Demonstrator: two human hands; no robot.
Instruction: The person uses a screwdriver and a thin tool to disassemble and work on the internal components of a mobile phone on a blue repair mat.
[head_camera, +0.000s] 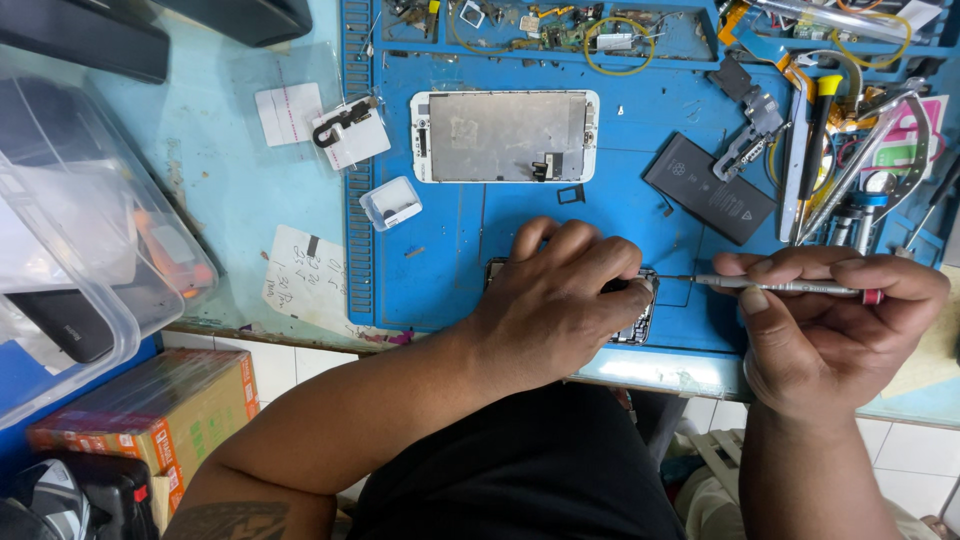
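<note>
My left hand (560, 295) lies over an opened phone body (640, 322) on the blue work mat (440, 270) and holds it down; most of the phone is hidden under the hand. My right hand (830, 320) grips a thin silver screwdriver (775, 287) with a red end, its tip pointing left to the phone's right edge. The detached screen panel (505, 136) lies face down further back on the mat. A black battery (708, 187) rests to its right.
Tools, tweezers and cables crowd the right side (850, 150). Small parts fill the mat's back tray (540, 30). A small clear box (391, 203), paper slips (305, 275) and a clear plastic container (70, 250) sit left. A cardboard box (170, 400) stands below the table.
</note>
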